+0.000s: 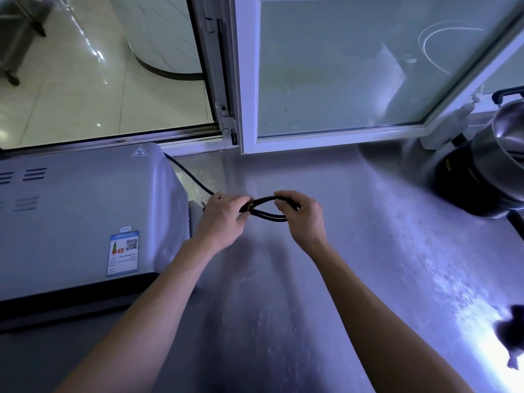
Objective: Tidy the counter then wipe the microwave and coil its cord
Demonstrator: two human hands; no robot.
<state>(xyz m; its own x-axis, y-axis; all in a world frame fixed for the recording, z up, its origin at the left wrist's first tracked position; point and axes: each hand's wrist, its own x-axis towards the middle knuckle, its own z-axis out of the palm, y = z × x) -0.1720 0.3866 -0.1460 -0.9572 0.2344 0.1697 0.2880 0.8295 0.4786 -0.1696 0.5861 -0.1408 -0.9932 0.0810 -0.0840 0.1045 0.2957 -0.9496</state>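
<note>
Two hands are working one cord above a steel counter, which is filling the lower frame from nine o'clock round to three o'clock. The window frame, with its frosted pane, is standing at twelve o'clock. The microwave is sitting at nine o'clock, its vented grey top and labelled side facing the viewer. A steel pot on a dark base is sitting at three o'clock, and a dark crumpled thing, possibly a cloth, is lying at four o'clock. At centre, the left hand is pinching the gathered cord between curled fingers and thumb, while the right hand is gripping the far end of the same small bundle with curled fingers. The black cord is trailing from the left hand toward eleven o'clock, behind the microwave. The plug is not showing. Judged from this, the coiling step is in hand, with a short loop being held just above the counter. The next move is probably calling for another loop of slack to be drawn in, or the bundle to be secured.
</note>
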